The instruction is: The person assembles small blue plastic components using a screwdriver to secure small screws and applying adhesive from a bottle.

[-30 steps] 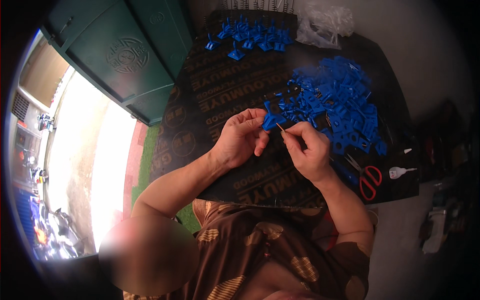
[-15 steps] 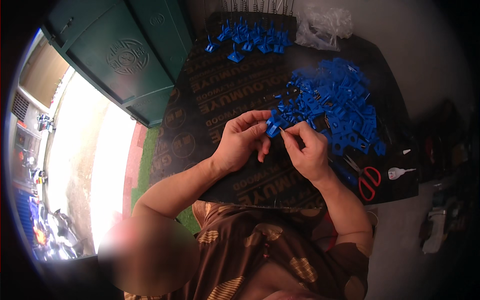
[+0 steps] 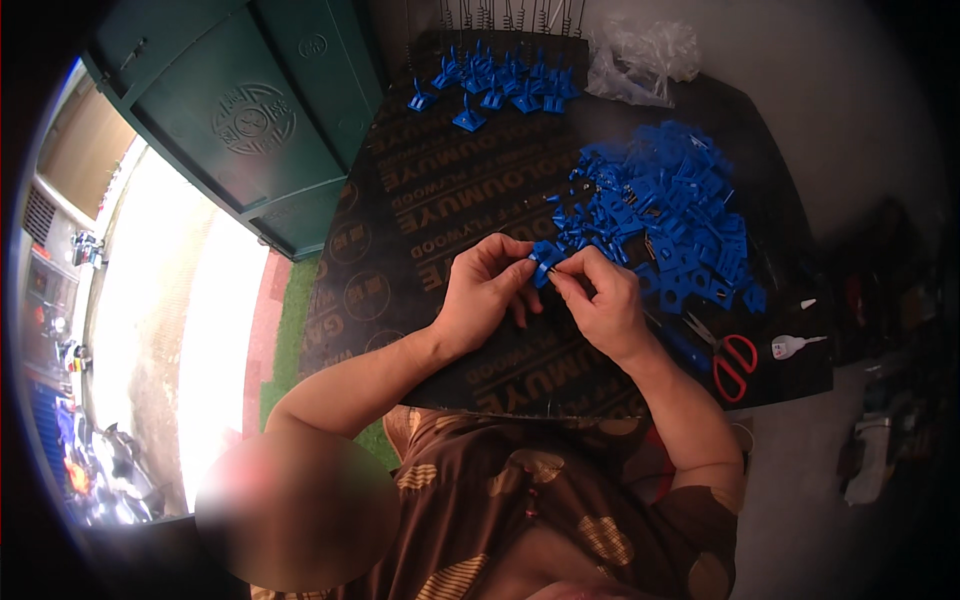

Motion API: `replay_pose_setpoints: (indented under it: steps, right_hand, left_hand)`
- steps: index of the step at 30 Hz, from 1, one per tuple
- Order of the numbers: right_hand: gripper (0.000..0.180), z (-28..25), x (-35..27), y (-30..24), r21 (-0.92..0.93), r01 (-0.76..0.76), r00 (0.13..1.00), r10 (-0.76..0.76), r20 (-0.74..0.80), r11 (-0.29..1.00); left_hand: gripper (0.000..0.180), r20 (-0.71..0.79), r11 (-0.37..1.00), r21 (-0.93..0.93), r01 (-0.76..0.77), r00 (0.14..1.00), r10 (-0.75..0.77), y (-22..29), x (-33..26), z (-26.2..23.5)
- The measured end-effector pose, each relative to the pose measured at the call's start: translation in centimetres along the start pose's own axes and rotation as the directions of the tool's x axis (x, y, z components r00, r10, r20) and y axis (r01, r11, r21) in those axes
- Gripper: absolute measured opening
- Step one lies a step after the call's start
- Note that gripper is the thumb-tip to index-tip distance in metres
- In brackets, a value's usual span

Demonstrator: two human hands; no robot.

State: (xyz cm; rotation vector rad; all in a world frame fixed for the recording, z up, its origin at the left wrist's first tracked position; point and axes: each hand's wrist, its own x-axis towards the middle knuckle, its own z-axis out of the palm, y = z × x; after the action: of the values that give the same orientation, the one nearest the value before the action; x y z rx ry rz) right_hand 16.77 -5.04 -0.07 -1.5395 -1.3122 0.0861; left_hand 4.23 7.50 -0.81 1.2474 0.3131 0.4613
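Note:
Between the thumb and fingers of my left hand [image 3: 482, 292] is a small blue plastic part [image 3: 543, 257], held a little above the tabletop. My right hand [image 3: 606, 300] meets it from the right, its thumb and forefinger pinched at the part's edge. A thin, small piece shows at those fingertips, too small to name. Just beyond my hands lies a heap of loose blue plastic parts [image 3: 690, 205], flat plates with holes and smaller bits mixed together.
Several blue pieces with upright spikes [image 3: 468, 118] stand at the far edge, some with springy wires. A clear plastic bag [image 3: 642, 62] lies beside them. Red-handled scissors [image 3: 735, 370] and a small white bottle [image 3: 788, 347] lie at right. A green door [image 3: 250, 120] stands left.
My right fingertips have moved left and closed in against the blue part. The part is turned slightly and sits a bit lower in my left hand.

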Motion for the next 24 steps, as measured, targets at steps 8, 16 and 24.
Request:
replay_pose_setpoints:
  steps: [8,16,24]
  right_hand:
    - [0.012,-0.01,0.36,0.28,0.113,-0.135,0.991,0.134,0.010,0.984]
    - [0.013,-0.27,0.46,0.53,0.043,-0.136,0.990,0.134,0.049,0.990]
    - [0.004,-0.07,0.27,0.33,0.127,-0.204,0.978,0.196,0.072,0.971]
  left_hand:
    - [0.011,-0.033,0.998,0.057,-0.021,0.999,0.023,0.04,-0.08,0.48]
    - [0.012,-0.012,0.991,0.119,-0.061,0.998,0.063,-0.17,-0.29,0.64]
    - [0.015,-0.098,0.989,0.122,-0.089,0.990,0.101,0.05,-0.32,0.81]
